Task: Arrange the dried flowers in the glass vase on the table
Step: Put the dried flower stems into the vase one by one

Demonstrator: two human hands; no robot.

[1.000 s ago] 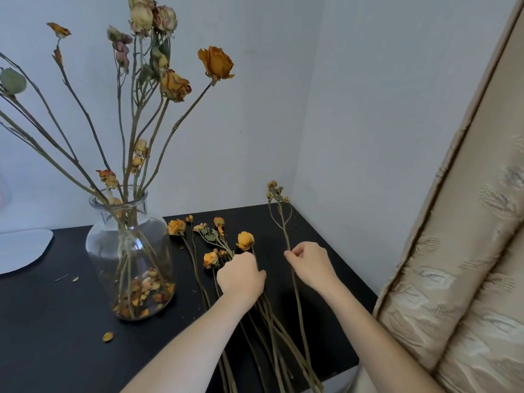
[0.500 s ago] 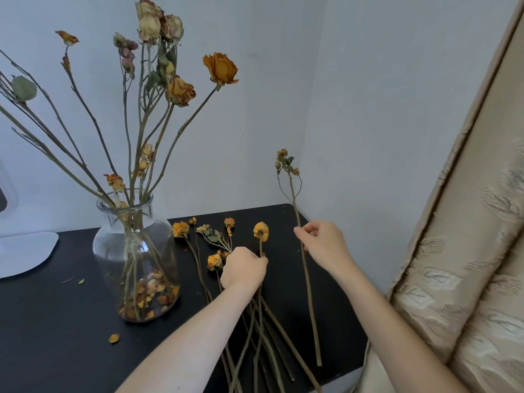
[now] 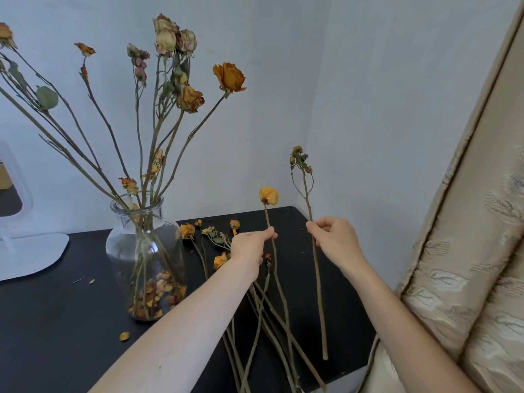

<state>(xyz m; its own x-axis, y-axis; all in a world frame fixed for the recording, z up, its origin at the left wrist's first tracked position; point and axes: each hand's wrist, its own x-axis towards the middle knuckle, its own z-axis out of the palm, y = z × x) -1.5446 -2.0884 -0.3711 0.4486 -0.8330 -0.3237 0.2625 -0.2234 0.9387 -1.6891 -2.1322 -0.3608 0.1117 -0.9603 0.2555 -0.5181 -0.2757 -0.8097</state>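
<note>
In the head view, a yellow dried flower (image 3: 268,196) is pinched by its stem between the thumb and fingertips of the left hand (image 3: 249,248) and held upright over the black table (image 3: 56,321). A budded stem (image 3: 316,279) is pinched likewise by the right hand (image 3: 334,242). The glass vase (image 3: 144,251), already holding several dried flowers, is seen standing to the left, and loose stems (image 3: 215,239) are seen lying beside it.
</note>
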